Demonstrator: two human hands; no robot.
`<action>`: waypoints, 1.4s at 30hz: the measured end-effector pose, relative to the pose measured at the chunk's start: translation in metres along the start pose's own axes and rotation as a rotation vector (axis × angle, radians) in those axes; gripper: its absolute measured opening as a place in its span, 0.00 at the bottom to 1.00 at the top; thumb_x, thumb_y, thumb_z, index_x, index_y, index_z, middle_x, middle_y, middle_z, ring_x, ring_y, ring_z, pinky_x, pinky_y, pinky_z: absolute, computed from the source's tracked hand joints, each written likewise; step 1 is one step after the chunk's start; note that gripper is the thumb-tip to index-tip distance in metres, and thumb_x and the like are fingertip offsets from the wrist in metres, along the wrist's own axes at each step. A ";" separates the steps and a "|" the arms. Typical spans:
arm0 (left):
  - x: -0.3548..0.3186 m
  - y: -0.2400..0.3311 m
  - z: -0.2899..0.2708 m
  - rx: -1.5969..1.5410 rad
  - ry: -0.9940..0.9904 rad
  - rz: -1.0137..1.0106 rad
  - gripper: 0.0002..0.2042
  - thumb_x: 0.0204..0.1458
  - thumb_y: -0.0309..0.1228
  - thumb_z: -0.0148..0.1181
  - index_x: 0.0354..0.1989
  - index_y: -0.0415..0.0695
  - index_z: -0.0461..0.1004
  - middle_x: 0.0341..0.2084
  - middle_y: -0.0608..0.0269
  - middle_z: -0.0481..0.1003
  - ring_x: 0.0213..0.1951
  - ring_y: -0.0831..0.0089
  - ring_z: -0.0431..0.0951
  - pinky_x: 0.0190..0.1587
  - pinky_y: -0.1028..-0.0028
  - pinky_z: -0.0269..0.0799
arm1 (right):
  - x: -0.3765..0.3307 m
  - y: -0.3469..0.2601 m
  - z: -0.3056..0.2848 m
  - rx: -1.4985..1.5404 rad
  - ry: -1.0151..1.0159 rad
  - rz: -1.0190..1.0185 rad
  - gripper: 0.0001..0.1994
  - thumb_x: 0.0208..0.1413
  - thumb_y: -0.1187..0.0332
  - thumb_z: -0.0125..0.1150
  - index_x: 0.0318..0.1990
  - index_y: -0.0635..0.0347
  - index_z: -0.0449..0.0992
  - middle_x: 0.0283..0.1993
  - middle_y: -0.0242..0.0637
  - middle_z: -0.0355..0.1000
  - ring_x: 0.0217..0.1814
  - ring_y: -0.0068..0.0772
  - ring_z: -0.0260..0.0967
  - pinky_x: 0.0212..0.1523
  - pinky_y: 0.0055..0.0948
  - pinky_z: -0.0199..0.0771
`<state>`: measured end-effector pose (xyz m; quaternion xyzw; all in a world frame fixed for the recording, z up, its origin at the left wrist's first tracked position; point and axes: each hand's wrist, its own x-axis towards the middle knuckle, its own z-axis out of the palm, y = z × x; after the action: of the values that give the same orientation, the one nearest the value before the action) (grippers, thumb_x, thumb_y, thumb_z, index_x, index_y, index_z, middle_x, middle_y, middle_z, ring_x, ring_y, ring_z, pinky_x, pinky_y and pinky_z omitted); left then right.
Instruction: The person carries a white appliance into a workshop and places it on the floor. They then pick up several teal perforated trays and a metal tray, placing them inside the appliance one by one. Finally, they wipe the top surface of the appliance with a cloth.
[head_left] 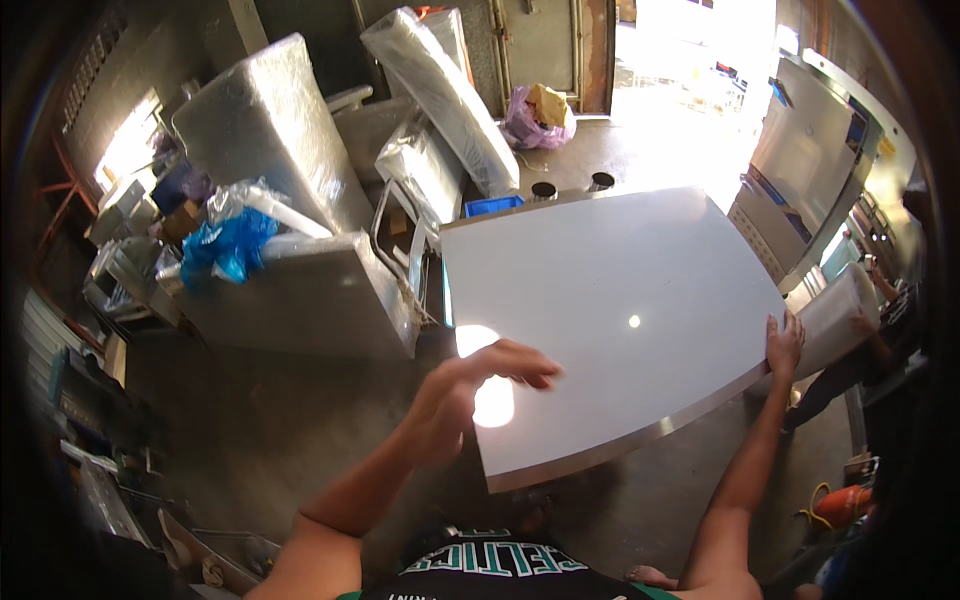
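In front of me lies a large flat white panel (600, 290) with a shiny metal rim along its near side. My left hand (465, 390) hovers over the panel's near left edge, its fingers stretched to the right and holding nothing. On the panel's right edge, near the corner, my right hand (785, 343) has its fingers bent over the rim and grips it. Whatever supports the panel is mostly hidden beneath it. A bright glare covers part of the surface beside my left hand.
Plastic-wrapped metal cabinets (275, 140) stand at the far left, with blue plastic film (230, 245) on a lower one. Behind the panel are a blue tray (493, 206) and a purple bag (540, 120). Another person (890, 320) holds a wrapped roll (835, 315) at right, above an orange object (848, 502).
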<state>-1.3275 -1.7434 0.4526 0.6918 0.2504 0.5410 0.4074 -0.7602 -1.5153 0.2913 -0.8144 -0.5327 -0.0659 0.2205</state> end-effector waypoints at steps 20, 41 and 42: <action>-0.131 0.138 -0.150 -0.659 -0.013 0.757 0.54 0.58 0.74 0.22 0.44 0.29 0.82 0.46 0.33 0.78 0.46 0.46 0.78 0.51 0.53 0.72 | -0.348 -0.263 -0.054 0.230 -0.049 -0.034 0.35 0.60 0.36 0.53 0.68 0.48 0.68 0.75 0.48 0.57 0.79 0.54 0.48 0.77 0.48 0.44; -0.056 -0.112 -0.317 0.129 -0.204 -0.270 0.11 0.64 0.27 0.60 0.51 0.38 0.79 0.36 0.59 0.82 0.36 0.79 0.79 0.42 0.77 0.75 | -0.360 -0.303 -0.061 0.262 0.175 0.521 0.36 0.61 0.53 0.61 0.71 0.59 0.56 0.71 0.58 0.56 0.71 0.58 0.61 0.67 0.48 0.66; -0.035 -0.119 -0.316 0.175 -0.239 -0.241 0.10 0.63 0.27 0.60 0.51 0.38 0.79 0.36 0.59 0.82 0.36 0.79 0.79 0.41 0.77 0.75 | -0.360 -0.308 -0.062 0.264 0.171 0.522 0.36 0.61 0.53 0.61 0.71 0.59 0.56 0.72 0.57 0.56 0.70 0.58 0.61 0.67 0.48 0.66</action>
<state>-1.6275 -1.6135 0.3609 0.7490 0.3273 0.3784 0.4344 -1.1809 -1.7410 0.3128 -0.8796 -0.2887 -0.0053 0.3780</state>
